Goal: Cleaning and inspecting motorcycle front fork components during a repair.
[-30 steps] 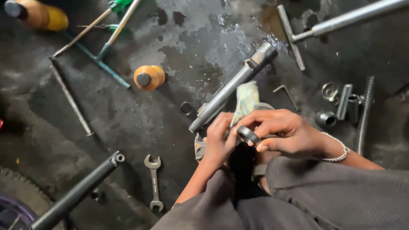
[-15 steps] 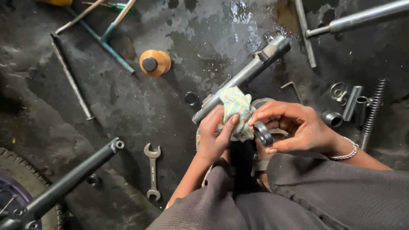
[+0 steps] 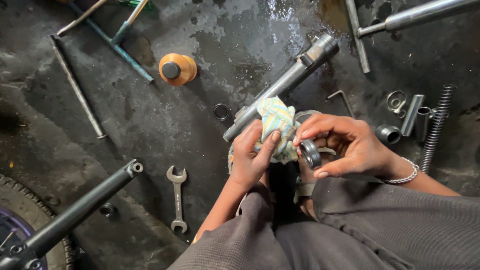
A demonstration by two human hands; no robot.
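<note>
Cleaning a black ring

My right hand (image 3: 350, 145) pinches the greasy black ring (image 3: 310, 154); my left hand (image 3: 252, 157) grips the striped rag (image 3: 277, 127) beside it.

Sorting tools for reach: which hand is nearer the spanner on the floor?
Left. The left hand, gripping the rag, sits just right of the spanner; the right hand is farther right.

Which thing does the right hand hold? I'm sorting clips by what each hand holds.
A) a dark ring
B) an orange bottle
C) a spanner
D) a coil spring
A: the right hand pinches a dark ring between thumb and fingers, beside the striped rag in the left hand.
</note>
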